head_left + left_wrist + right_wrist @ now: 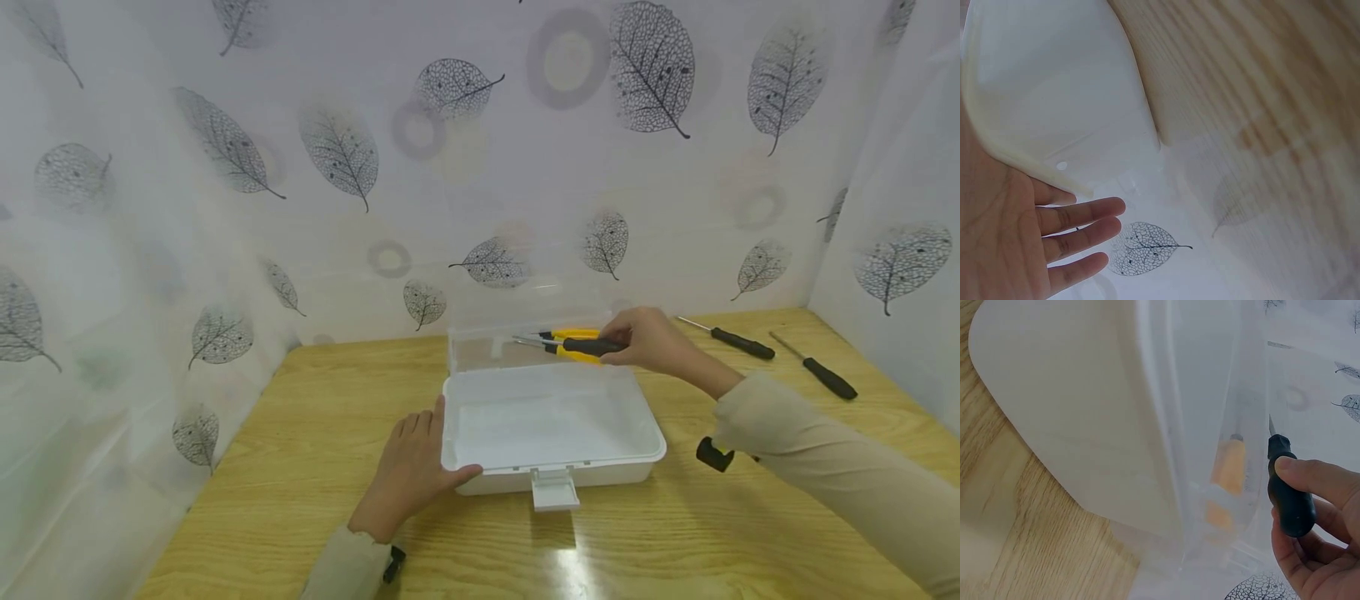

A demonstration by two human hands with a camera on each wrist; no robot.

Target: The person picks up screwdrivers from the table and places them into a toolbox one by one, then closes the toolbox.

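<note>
A white plastic box (555,421) stands on the wooden table with its clear lid (480,350) raised at the back. My left hand (412,458) rests against its left front corner, thumb along the front rim and fingers extended beside the wall. Behind the box's rear edge, my right hand (648,342) pinches a screwdriver (592,346) by its black handle, the shaft pointing left. From the right wrist, the same screwdriver (1291,494) shows between thumb and fingers. Yellow-handled tools (577,355) lie close to it and appear through clear plastic in the right wrist view.
Two more black-handled screwdrivers, one farther back (742,342) and one nearer the right edge (828,377), lie on the table. A white latch (555,490) hangs open at the box's front. Leaf-printed curtain (495,167) surrounds the table's back and sides.
</note>
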